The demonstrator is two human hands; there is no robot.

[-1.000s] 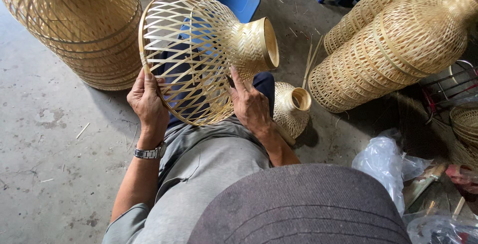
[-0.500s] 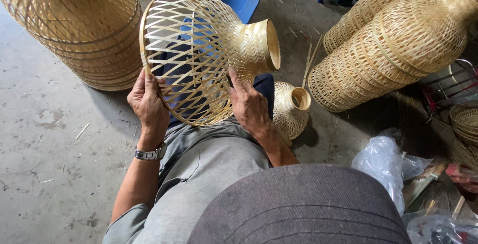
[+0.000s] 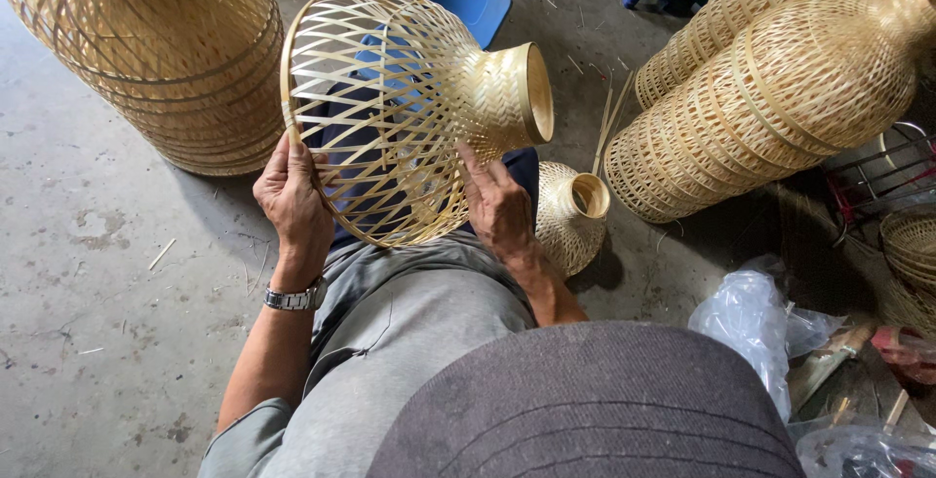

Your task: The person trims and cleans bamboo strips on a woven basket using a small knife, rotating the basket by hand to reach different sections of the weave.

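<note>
At far left a stack of woven bamboo shades (image 3: 166,49) is standing on the concrete floor (image 3: 88,322). The left hand (image 3: 292,200), wearing a wristwatch (image 3: 292,297), is gripping the wide open rim of a bamboo lampshade frame (image 3: 390,108), its fingers curling over the hoop. The frame is resting above the lap, its long axis running left to right, narrow woven neck pointing right. The right hand (image 3: 497,207) is bracing the underside near the neck, fingers spread against the slats. Both hands are touching it. A small woven shade (image 3: 570,215) is lying just beside the right wrist; tall woven vases (image 3: 780,98) are leaning at right; clear plastic bags (image 3: 751,327) are sitting below, contents unclear.
</note>
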